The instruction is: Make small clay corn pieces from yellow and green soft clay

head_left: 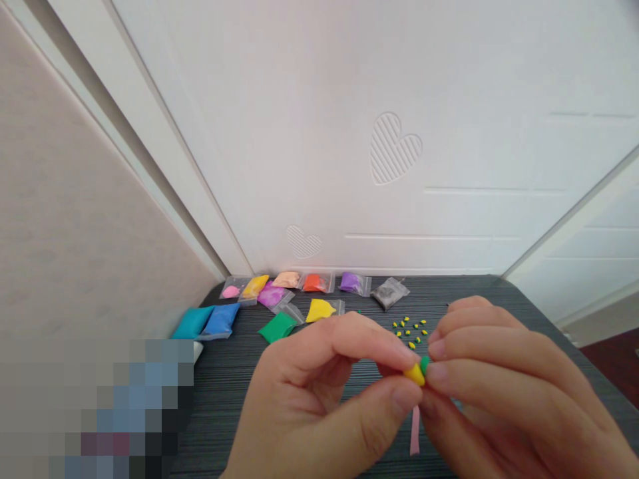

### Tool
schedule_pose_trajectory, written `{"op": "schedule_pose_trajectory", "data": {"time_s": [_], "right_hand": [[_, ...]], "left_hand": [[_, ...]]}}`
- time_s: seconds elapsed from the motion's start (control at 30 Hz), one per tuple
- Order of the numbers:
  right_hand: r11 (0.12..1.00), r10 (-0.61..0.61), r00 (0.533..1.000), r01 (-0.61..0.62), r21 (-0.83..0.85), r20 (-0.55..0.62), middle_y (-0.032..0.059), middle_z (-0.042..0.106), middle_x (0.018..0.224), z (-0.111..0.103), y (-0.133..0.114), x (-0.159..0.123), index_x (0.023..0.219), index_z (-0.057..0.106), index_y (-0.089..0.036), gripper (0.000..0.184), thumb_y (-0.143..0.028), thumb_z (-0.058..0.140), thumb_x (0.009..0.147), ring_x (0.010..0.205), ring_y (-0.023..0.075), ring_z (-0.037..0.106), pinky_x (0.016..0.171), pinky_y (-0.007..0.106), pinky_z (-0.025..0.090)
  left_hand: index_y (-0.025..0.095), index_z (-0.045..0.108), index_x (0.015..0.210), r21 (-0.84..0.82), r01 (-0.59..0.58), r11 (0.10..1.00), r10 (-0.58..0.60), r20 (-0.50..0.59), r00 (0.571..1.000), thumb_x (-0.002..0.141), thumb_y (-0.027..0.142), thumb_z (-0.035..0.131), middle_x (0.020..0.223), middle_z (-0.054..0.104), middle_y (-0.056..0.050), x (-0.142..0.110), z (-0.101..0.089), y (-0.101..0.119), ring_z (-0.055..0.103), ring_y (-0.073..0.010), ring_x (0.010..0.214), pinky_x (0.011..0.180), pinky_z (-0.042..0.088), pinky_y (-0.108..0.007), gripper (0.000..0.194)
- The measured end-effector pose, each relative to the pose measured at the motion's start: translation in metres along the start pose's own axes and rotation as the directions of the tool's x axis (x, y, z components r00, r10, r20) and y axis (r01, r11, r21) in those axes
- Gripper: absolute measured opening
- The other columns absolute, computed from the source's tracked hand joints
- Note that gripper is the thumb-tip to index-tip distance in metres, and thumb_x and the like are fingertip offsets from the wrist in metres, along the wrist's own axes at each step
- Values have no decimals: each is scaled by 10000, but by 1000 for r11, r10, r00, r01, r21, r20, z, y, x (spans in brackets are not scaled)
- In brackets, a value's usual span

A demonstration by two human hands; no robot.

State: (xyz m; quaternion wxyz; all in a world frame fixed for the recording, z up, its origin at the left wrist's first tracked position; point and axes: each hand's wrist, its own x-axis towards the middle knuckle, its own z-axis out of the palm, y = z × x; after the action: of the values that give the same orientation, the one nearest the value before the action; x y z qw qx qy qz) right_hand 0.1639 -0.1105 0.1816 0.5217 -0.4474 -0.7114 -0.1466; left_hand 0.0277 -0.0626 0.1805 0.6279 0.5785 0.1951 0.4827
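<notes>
Between the thumb and index finger of my left hand (319, 392) is a small piece of yellow modelling clay (413, 374). My right hand (524, 379) pinches a smaller piece of green modelling clay (425, 364) against its right side, so the two colours touch. Fingertips partly cover both pieces. Behind the hands, several tiny yellow-and-green clay pieces (411, 345) lie scattered on the dark table (219, 399). A flat pink strip (415, 432) shows below the fingertips; the fingers hide its upper end.
Bags of coloured clay line the back of the table, among them a green bag (277, 327), a yellow bag (319, 310), a purple bag (352, 283), a grey bag (390, 293) and a blue bag (221, 320). A white panel (299, 133) rises behind the table.
</notes>
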Motion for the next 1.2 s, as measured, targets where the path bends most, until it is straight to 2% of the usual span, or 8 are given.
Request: {"op": "schedule_pose_trajectory", "data": {"time_s": [0.17, 0.3, 0.43, 0.57, 0.77, 1.0, 1.2], "right_hand": [[995, 52, 997, -48, 85, -54, -23, 599, 750, 6, 1, -5, 821, 571, -210, 206, -179, 676, 646, 727, 122, 566, 674, 287, 518], [991, 60, 995, -50, 127, -80, -31, 605, 776, 9, 2, -9, 818, 579, -207, 214, -166, 684, 635, 737, 113, 554, 686, 277, 517], [985, 68, 994, -54, 164, -82, -23, 608, 769, 8, 1, -8, 803, 589, -185, 196, -153, 683, 634, 730, 108, 550, 695, 267, 518], [980, 66, 996, -53, 192, -62, -22, 597, 740, 6, 2, -7, 787, 598, -174, 175, -170, 684, 635, 726, 108, 552, 695, 262, 519], [977, 42, 998, -33, 209, -40, -20, 594, 738, 7, 4, -6, 793, 603, -171, 186, -162, 687, 627, 728, 110, 555, 691, 254, 521], [978, 42, 999, -39, 206, -9, -23, 595, 737, 5, 2, -5, 786, 604, -172, 176, -159, 685, 630, 736, 104, 555, 721, 235, 512], [975, 40, 999, -43, 216, 18, -27, 591, 725, 5, 5, -6, 788, 604, -176, 182, -148, 685, 626, 732, 103, 558, 691, 232, 518]], "left_hand": [[234, 656, 786, 50, -35, 998, 34, 30, 999, 684, 158, 636, 744, 646, 9, -2, -4, -1, 594, -125, 679, 625, 488, -205, 128], [240, 640, 854, 170, -158, 973, 145, 86, 986, 684, 125, 628, 767, 649, 8, -1, -10, -3, 604, -127, 702, 641, 506, -202, 205], [228, 640, 829, 310, -324, 894, 298, 127, 946, 666, 97, 637, 775, 645, 11, 0, -13, -3, 601, -128, 750, 670, 509, -199, 209], [207, 635, 837, 444, -412, 796, 394, 138, 909, 682, 90, 619, 805, 639, -1, 2, -15, 1, 598, -123, 751, 657, 507, -198, 194], [206, 626, 826, 535, -517, 668, 427, 293, 856, 668, 111, 635, 779, 633, 10, 7, -23, 7, 596, -109, 730, 650, 502, -185, 184], [223, 606, 804, 640, -556, 530, 476, 319, 820, 687, 209, 640, 773, 633, 30, 5, -25, 7, 591, -84, 717, 654, 496, -162, 123], [223, 602, 785, 670, -574, 471, 476, 355, 804, 702, 221, 627, 764, 629, 28, 5, -26, 9, 588, -92, 734, 674, 496, -181, 87]]}}
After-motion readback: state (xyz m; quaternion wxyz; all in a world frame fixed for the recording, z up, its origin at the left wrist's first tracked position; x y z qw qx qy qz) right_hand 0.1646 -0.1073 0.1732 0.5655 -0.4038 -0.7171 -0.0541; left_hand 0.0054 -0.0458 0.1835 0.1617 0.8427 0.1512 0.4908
